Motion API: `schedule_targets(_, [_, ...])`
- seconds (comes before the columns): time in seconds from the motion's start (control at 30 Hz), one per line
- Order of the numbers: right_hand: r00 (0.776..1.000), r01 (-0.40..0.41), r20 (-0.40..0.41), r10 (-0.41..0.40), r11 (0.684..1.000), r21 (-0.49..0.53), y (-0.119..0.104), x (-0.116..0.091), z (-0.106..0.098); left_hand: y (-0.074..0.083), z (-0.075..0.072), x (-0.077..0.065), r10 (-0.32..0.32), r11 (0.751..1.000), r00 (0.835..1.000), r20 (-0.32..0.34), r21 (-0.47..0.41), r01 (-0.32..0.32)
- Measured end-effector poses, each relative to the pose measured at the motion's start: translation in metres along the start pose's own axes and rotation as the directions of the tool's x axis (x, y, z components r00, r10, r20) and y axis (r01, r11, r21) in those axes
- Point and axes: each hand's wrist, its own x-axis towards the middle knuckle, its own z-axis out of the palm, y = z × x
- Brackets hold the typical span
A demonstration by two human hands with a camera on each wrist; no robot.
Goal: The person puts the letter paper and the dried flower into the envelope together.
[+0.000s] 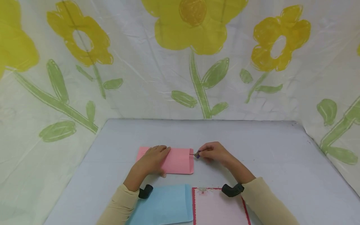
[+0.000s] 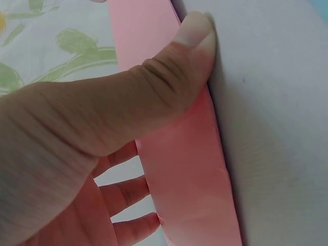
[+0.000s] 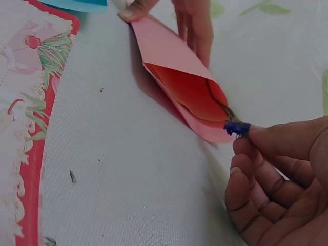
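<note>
A pink envelope point(image 1: 178, 161) lies crosswise on the table, its flap end facing right. My left hand point(image 1: 153, 161) holds it by its long edges, the thumb on the near edge and fingertips along the far one. In the right wrist view the envelope's mouth point(image 3: 189, 97) gapes, showing a reddish inside with an orange-toned layer. Between thumb and forefinger, my right hand point(image 1: 215, 152) pinches a small dried flower point(image 3: 237, 128) with a blue-purple head. Its thin brown stem points left into the envelope's mouth; the stem's far end is hidden there.
A light blue envelope point(image 1: 166, 203) lies nearer me, beneath my left forearm. Beside it is a pink sheet with a red decorated border point(image 1: 220, 206), partly under my right wrist. Small dark bits point(image 3: 73, 177) dot the table. A flower-printed curtain point(image 1: 152, 78) stands behind.
</note>
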Motion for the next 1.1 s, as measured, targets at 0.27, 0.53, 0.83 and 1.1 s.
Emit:
schedule_targets(0.27, [1.0, 0.02, 0.017, -0.019, 1.0, -0.013, -0.005, 0.004, 0.007, 0.0, 0.0, -0.001, -0.014, 1.0, 1.0, 0.005, -0.013, 0.014])
schedule_targets(0.53, [1.0, 0.01, -0.007, -0.011, 1.0, -0.016, -0.006, 0.008, 0.016, 0.0, -0.001, -0.001, -0.005, 1.0, 1.0, 0.004, -0.018, 0.005])
schedule_targets(0.83, [1.0, 0.019, 0.004, -0.019, 1.0, -0.009, -0.008, 0.012, 0.021, 0.0, -0.003, 0.0, -0.003, 1.0, 1.0, 0.003, -0.012, 0.003])
schedule_targets(1.1, [1.0, 0.011, 0.008, -0.011, 1.0, 0.003, -0.006, 0.014, 0.027, 0.001, -0.002, -0.001, -0.009, 1.0, 1.0, 0.01, -0.019, 0.009])
